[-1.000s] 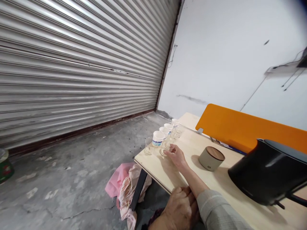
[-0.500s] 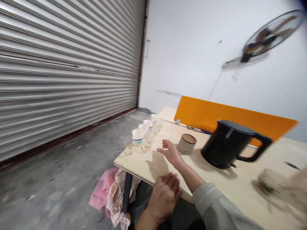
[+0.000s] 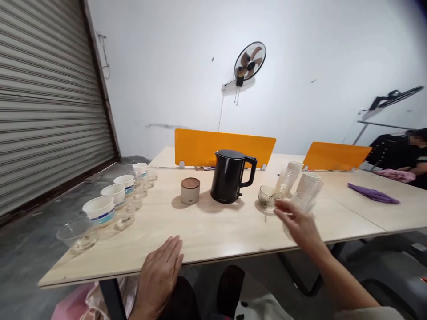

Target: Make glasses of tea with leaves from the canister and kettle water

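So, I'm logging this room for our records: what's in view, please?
table: 1, pale wood, centre
paper cups: 4, white with blue band, row along table's left side
glasses: several, clear, beside paper cups; exact count unclear
glass bowl: 1, clear, near end of that row
canister: 1, beige with wooden lid, on table
kettle: 1, black, on table
small glass cup: 1, clear, right of kettle
plastic cup stacks: 2, clear, right of small glass cup
divider panels: 2, orange, far table edge
cloth: 1, purple, right table
wall fan: 1, black and brown, wall
roller shutter: 1, grey, left
seated person: 1, dark clothes, far right
left hand: open, at table's near edge
right hand: by plastic cup stacks; any grip unclear
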The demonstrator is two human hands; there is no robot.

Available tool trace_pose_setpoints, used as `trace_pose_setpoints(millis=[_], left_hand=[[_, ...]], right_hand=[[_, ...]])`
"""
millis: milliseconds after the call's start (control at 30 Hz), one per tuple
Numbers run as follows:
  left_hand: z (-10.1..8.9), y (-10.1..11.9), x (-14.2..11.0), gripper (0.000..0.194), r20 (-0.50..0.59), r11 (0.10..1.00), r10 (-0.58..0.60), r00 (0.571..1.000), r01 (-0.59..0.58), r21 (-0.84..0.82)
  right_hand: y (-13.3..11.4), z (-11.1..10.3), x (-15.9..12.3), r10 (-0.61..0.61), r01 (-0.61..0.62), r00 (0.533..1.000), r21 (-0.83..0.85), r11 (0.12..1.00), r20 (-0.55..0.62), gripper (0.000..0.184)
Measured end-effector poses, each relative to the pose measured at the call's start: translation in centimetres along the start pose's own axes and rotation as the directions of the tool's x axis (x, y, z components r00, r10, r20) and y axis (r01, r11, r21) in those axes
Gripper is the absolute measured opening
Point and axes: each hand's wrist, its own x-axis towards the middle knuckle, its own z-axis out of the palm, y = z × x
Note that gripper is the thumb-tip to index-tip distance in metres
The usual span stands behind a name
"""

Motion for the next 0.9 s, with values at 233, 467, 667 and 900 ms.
trace_pose_setpoints(millis=[233,467,667,900], left_hand=[[0.2,-0.1,-0.3,0.038,-0.013,1.000,0.000,1.000,0.000,0.018],[-0.1,-0.1,-0.2,0.039,0.007,0.999,0.025,1.000,-0.025,0.030],[-0.2,-0.1,-0.1,0.040,0.013,0.999,0.027,1.000,-0.027,0.018],[-0.1,-0.1,-0.2,0.039,0.007,1.000,0.024,1.000,-0.024,0.006]], right_hand=[[7.6,-9.4,3.8,-0.203,0.102,0.975,-0.642,0.760,-0.086,0.044],[8.8,-7.9,5.8,-0.084,0.150,0.988,-0.738,0.658,0.126,0.033],[8.0,-7.9,5.8,-0.043,0.023,0.999,-0.732,0.681,-0.008,0.025],[8.0,-8.6,6.3,-0.042,-0.005,0.998,-0.682,0.731,-0.052,0.031]])
